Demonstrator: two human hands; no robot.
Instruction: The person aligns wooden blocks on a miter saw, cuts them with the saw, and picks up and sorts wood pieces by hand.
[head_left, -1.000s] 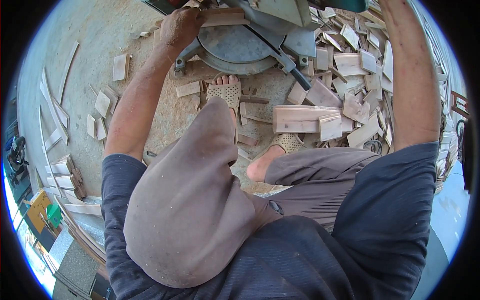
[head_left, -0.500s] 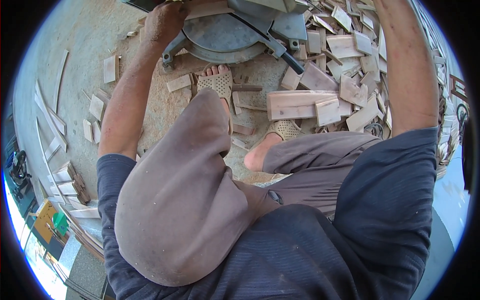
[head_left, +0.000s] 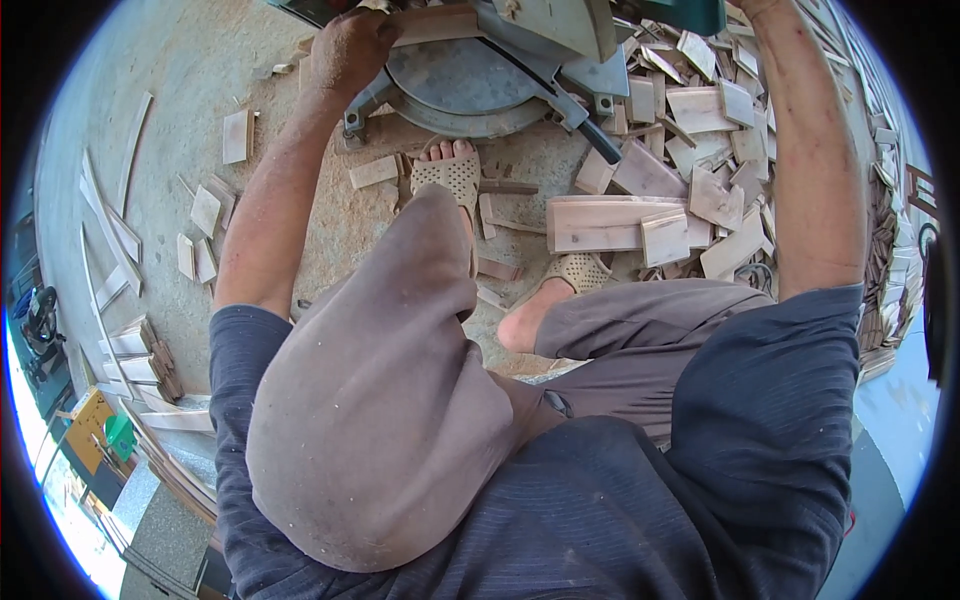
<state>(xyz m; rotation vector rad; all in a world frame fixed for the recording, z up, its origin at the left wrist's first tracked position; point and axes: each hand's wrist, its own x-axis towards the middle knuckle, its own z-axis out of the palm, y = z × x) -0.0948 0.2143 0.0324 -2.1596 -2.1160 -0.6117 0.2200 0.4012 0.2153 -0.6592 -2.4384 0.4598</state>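
A grey miter saw (head_left: 465, 85) stands at the top of the view, with a round base, a slot and a black handle low on its right. My left hand (head_left: 345, 50) has its fingers closed on a short wooden board (head_left: 432, 25) lying across the saw's base; the fingertips are partly hidden. At the upper right, beside a teal part of the saw (head_left: 685, 15), my right hand (head_left: 752, 10) is cut off by the picture's edge, so its fingers are hidden.
Many wood offcuts (head_left: 700, 110) pile up right of the saw, near my sandalled feet (head_left: 448, 170). Thin strips (head_left: 110, 220) and small blocks lie on the left floor (head_left: 165, 330). Lumber, a yellow board (head_left: 90, 430) and a green object (head_left: 118, 430) are at lower left.
The whole view shifted slightly left and up, then back. My left hand stays on the board at the saw. More of my right wrist shows at the top edge now.
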